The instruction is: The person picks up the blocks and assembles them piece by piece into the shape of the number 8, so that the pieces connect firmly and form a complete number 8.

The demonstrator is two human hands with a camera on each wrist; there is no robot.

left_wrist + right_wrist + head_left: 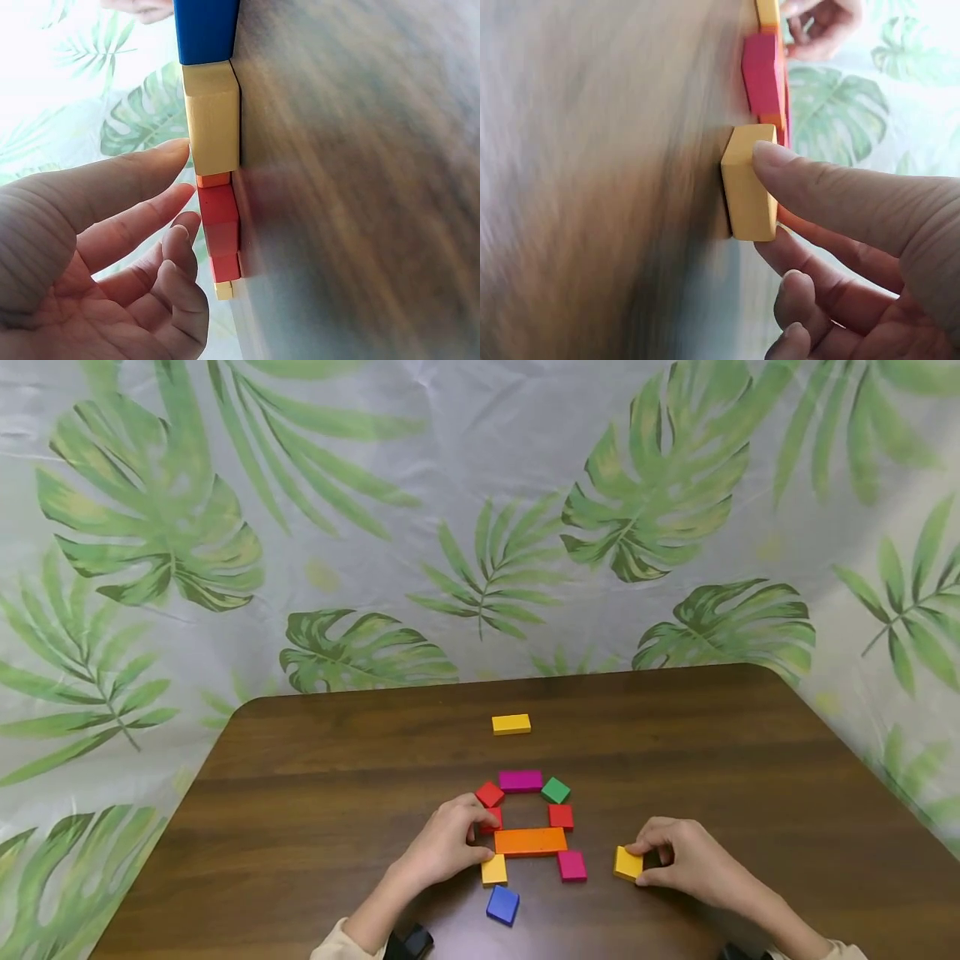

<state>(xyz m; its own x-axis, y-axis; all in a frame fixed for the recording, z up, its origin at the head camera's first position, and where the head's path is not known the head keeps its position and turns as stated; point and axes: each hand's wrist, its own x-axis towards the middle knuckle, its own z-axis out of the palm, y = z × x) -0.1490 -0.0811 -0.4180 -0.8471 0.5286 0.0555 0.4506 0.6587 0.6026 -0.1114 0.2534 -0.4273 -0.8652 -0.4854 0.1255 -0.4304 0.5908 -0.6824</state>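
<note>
My left hand (447,841) rests at the left side of an arrangement of coloured blocks. Its thumb is at a light yellow block (493,870) and its index fingertip at a red block (492,819). An orange block (530,842) lies across the middle, with a second red block (561,817) above its right end and a magenta square block (572,866) below it. Farther right, my right hand (686,853) pinches a yellow block (748,191) between thumb and fingers, low at the tabletop.
A tilted red block (491,794), a magenta bar (521,781) and a green block (556,790) form the arrangement's far side. Nearer me lies a blue block (503,905). Another yellow block (512,724) sits toward the back of the wooden table (337,752), before a leaf-patterned cloth (495,460).
</note>
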